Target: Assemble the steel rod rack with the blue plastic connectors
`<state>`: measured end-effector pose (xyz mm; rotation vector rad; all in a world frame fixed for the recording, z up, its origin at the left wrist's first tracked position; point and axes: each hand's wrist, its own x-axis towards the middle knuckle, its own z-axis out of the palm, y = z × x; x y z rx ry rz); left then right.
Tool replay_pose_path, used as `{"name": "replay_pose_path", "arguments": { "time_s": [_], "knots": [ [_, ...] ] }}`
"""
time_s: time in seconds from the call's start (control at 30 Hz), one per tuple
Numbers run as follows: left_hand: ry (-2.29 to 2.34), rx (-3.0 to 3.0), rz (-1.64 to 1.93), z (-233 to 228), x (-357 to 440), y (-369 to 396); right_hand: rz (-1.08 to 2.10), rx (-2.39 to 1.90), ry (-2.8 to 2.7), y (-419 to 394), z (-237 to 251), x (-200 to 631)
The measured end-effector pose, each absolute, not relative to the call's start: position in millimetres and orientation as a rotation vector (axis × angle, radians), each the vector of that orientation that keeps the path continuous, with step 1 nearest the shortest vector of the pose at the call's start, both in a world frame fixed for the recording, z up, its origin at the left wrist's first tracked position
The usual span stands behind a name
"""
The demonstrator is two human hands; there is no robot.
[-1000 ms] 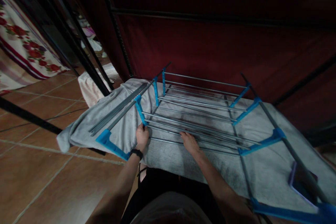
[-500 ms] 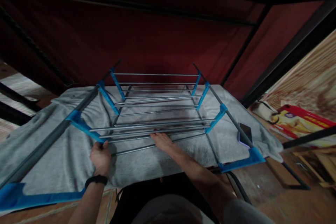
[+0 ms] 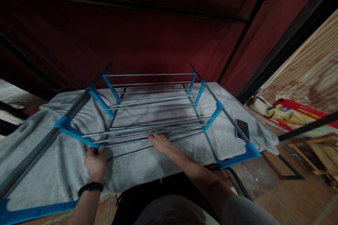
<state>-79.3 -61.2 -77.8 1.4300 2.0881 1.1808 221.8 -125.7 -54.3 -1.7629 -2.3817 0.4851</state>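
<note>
A shoe rack of grey metal tubes (image 3: 150,113) and blue plastic brackets (image 3: 210,116) lies on a grey blanket. At its near left, my left hand (image 3: 95,161) is closed around the lower end of a blue bracket (image 3: 75,133). Several tube ends lie over or against that bracket; whether they are seated in it I cannot tell. My right hand (image 3: 160,142) has its fingers wrapped round one of the near tubes, about midway along. The tube's far side is hidden by the fingers.
A phone (image 3: 242,129) lies on the blanket (image 3: 227,140) by the rack's right side pole (image 3: 233,121). Behind hangs a dark red cloth wall (image 3: 148,42) with black frame bars. At right are a red and yellow package (image 3: 295,114) and a wooden piece (image 3: 314,154) near the floor.
The view has shifted, so most things sit farther left. The near left bracket's outer end has moved left and down, and the bracket slants less. Both hands keep their hold.
</note>
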Motion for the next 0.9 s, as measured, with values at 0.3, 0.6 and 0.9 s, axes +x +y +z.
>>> {"name": "replay_pose_path", "arguments": {
  "time_s": [0.3, 0.6, 0.9],
  "knots": [
    [2.044, 1.482, 1.201, -77, -81, -60, 0.479, -1.750, -2.439, -128, -46, 222],
    [1.969, 1.345, 1.217, -66, -75, -60, 0.514, -1.710, -2.515, -133, -35, 225],
    [1.963, 1.315, 1.211, -68, -76, -56, 0.582, -1.706, -2.505, -140, -34, 227]
  ]
}}
